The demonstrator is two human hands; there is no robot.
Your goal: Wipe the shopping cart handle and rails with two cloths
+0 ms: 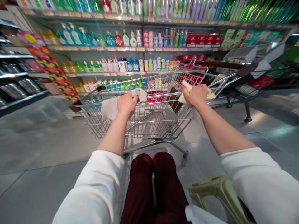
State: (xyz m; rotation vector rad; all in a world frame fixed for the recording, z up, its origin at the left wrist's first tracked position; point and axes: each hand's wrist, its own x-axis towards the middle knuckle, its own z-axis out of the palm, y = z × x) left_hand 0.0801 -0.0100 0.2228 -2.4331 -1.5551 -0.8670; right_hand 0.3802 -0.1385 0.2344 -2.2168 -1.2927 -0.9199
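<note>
Supermarket shelves (pixel 93 49) of bottled products stand beyond a glossy grey tiled floor (pixel 42 146)

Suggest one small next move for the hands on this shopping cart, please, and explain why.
Probably the right hand should slide its pale cloth along the top rail of the shopping cart. Both hands press cloths on that wire rail, and the left hand grips the opposite side, so it can likely steady the cart.
</note>
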